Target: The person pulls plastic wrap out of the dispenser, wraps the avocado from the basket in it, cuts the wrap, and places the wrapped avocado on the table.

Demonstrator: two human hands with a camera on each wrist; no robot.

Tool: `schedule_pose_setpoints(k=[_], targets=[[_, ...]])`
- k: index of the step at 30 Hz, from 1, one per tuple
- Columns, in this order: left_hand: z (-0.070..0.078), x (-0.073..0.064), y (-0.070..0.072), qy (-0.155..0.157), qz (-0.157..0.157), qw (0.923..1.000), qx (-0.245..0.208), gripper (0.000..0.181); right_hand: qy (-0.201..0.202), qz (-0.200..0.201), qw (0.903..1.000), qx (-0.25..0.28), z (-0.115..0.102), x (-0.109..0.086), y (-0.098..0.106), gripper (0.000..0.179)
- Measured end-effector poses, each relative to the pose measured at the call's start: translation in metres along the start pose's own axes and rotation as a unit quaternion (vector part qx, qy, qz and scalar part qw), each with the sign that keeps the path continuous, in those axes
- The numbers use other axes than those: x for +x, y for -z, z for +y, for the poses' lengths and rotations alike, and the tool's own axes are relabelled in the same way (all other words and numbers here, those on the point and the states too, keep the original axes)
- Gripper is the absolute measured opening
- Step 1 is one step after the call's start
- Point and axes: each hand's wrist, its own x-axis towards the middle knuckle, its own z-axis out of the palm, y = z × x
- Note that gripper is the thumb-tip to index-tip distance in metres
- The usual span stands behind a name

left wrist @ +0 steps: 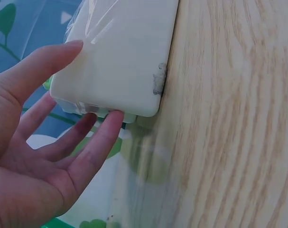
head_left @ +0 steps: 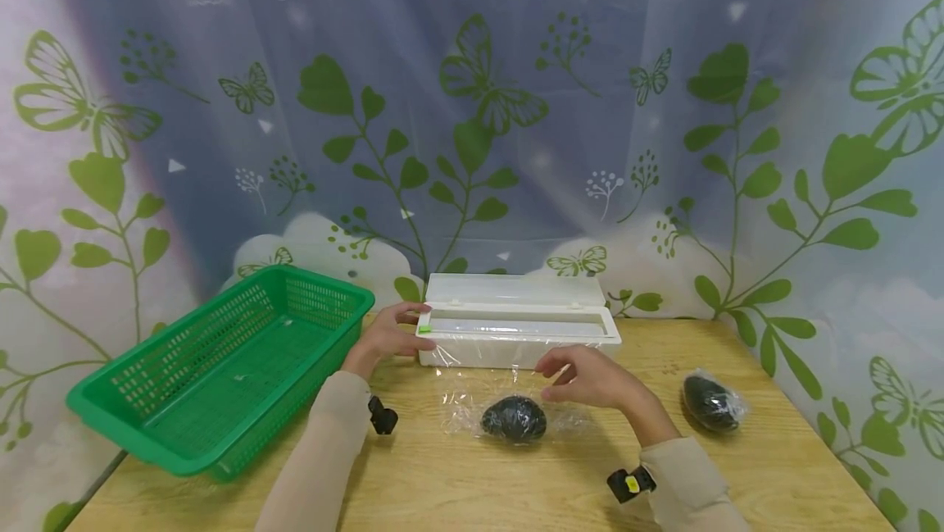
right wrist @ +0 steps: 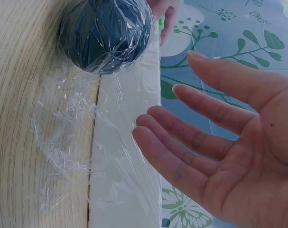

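Observation:
A white cling film dispenser (head_left: 519, 354) stands on the table with its lid raised and a roll inside. My left hand (head_left: 387, 334) holds its left end; in the left wrist view the thumb (left wrist: 63, 54) lies on the front face and fingertips touch the end. Clear film (head_left: 460, 401) hangs from the dispenser onto the table. A dark avocado (head_left: 514, 420) lies on its side on this film, with film wrapped over it. My right hand (head_left: 593, 376) hovers above the film, behind and right of the avocado, its fingers loosely bent with nothing between them.
A green plastic basket (head_left: 295, 401) stands at the left, close to my left forearm. Another avocado (head_left: 710, 402) in film lies at the right of the wooden table (head_left: 782, 483). A patterned curtain (head_left: 472, 188) hangs right behind the table.

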Motion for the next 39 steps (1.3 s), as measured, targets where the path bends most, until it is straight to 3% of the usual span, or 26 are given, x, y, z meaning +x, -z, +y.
schedule_pose_setpoints(k=[6,18,39], targets=[[0.004,-0.001,-0.003,0.000,-0.004,0.9997,0.023,0.069,-0.005,-0.001,1.0000,0.003,0.000,0.000,0.000,0.040],[-0.004,0.004,-0.003,-0.007,0.006,0.9996,0.027,0.069,-0.012,-0.004,0.9999,0.005,-0.003,0.000,0.001,0.039],[-0.008,0.006,0.002,0.000,0.003,1.0000,-0.004,0.071,0.005,-0.002,1.0000,0.000,0.000,0.001,0.001,0.035]])
